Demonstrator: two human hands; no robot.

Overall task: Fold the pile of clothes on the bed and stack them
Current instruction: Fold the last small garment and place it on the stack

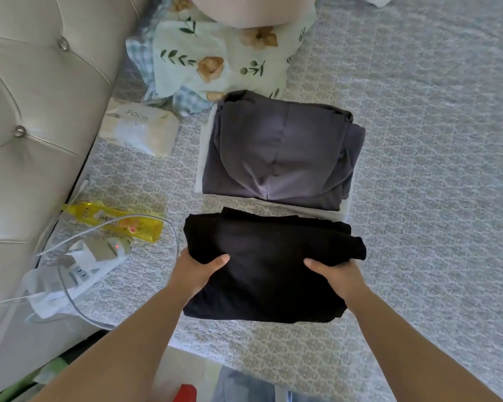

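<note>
The patterned bed [418,169] carries a white garment [346,210], tissue pack [141,130], yellow bottle [114,220] and floral cloth [215,59].

The white tissue pack [140,130] beside the headboard reads "Face".

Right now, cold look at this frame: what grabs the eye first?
The folded black garment in the centre, gripped at its sides by the left hand and right hand. Just beyond it, a folded grey garment tops a stack. A yellow bottle lies at left by the headboard.
</note>
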